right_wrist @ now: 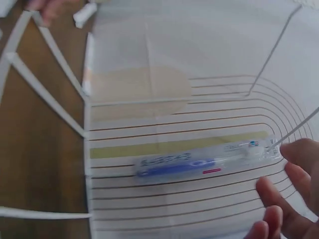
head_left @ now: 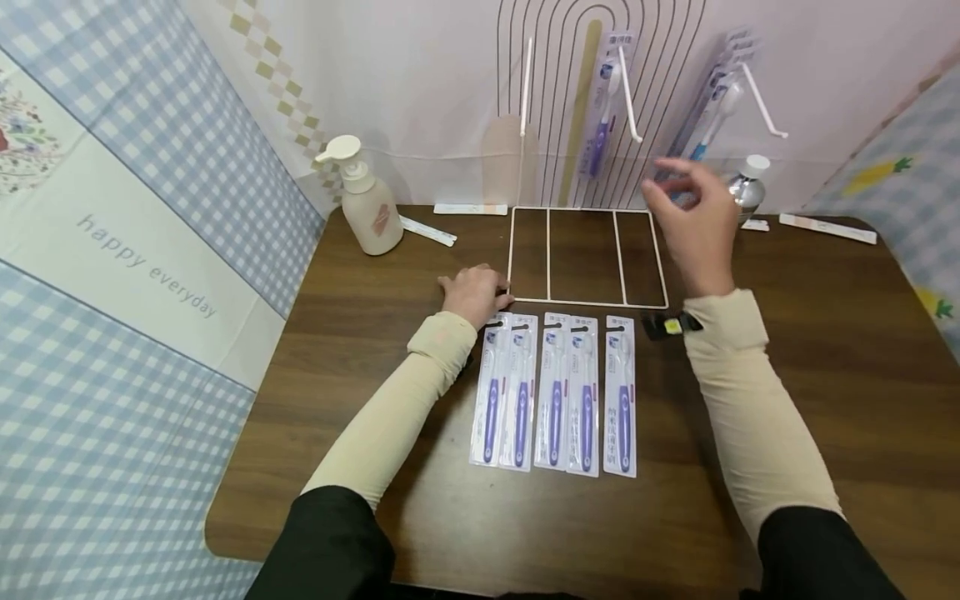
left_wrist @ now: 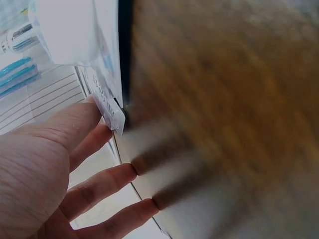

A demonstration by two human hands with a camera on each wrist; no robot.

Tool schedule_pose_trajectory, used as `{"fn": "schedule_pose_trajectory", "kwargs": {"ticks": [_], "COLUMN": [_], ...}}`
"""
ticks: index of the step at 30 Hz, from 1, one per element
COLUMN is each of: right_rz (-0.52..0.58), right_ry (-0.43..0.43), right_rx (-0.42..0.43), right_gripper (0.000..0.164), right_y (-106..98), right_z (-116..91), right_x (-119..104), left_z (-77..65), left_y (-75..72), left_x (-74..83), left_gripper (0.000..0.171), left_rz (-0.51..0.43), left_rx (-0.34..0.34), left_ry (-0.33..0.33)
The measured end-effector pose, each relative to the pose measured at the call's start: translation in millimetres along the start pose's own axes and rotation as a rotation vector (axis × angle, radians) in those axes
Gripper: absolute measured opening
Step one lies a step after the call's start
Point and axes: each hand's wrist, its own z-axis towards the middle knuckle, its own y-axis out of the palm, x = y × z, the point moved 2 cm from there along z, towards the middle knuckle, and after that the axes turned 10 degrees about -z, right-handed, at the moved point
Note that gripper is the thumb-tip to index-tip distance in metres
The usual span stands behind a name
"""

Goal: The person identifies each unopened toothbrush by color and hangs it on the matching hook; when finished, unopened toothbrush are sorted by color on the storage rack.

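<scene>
Several packaged toothbrushes point(head_left: 555, 392) with purple handles lie side by side on the table. At the top of the leftmost package, my left hand point(head_left: 472, 293) rests on the table. In the left wrist view its thumb and index finger touch the package's end point(left_wrist: 112, 112), and the other fingertips press the tabletop. My right hand point(head_left: 697, 221) is raised in front of the rack, fingers bent, nothing between them. One purple packaged toothbrush point(head_left: 600, 133) hangs from the middle hook point(head_left: 628, 96); in the right wrist view my right fingers point(right_wrist: 271, 191) are close to its top end.
Packaged blue toothbrushes point(head_left: 708, 125) hang from the right hook point(head_left: 761, 100); the left hook point(head_left: 527, 87) holds nothing. A white wire rack base point(head_left: 588, 302) lies behind the row. A pump bottle point(head_left: 372, 208) stands left, a clear bottle point(head_left: 747, 187) right.
</scene>
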Motion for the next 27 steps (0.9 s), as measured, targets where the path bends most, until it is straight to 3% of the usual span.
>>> {"fn": "schedule_pose_trajectory", "kwargs": {"ticks": [10,15,21,27], "right_rz": [-0.279,-0.348,-0.409,-0.415], "right_ry": [-0.035,-0.025,0.005,0.035], "right_rx": [-0.248,-0.403,-0.538,-0.617], "right_gripper": [0.033,0.036,0.042,0.049], "right_y": [-18,-20,-25,-24], "right_z": [-90,-124,-145,-152], "right_x": [56,73,82,84], "left_z": [-0.4,0.8,1.2,0.8], "left_y": [0.1,1.0,0.5,1.0], "left_x": [0.4,0.0,0.7,0.2], "left_gripper": [0.032,0.032,0.032,0.032], "left_rz": [-0.004,0.005,0.004,0.001], "left_rx": [0.001,0.007,0.004,0.003], "left_ry": [0.003,-0.002,0.000,-0.005]}}
